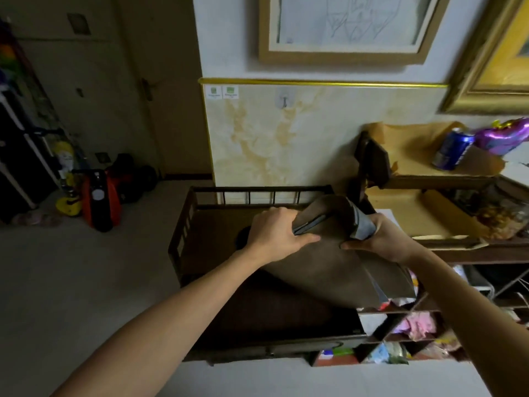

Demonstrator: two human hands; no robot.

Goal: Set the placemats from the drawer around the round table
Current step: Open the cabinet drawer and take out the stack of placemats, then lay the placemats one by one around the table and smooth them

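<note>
With both my left hand (274,234) and right hand (385,239) clamped on the placemats (323,262) above the open drawer (274,316) mid-frame, none is laid yet.

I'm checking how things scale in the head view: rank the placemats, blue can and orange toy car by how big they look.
1. placemats
2. orange toy car
3. blue can
The car sits farther off, so only its apparent size counts.
</note>
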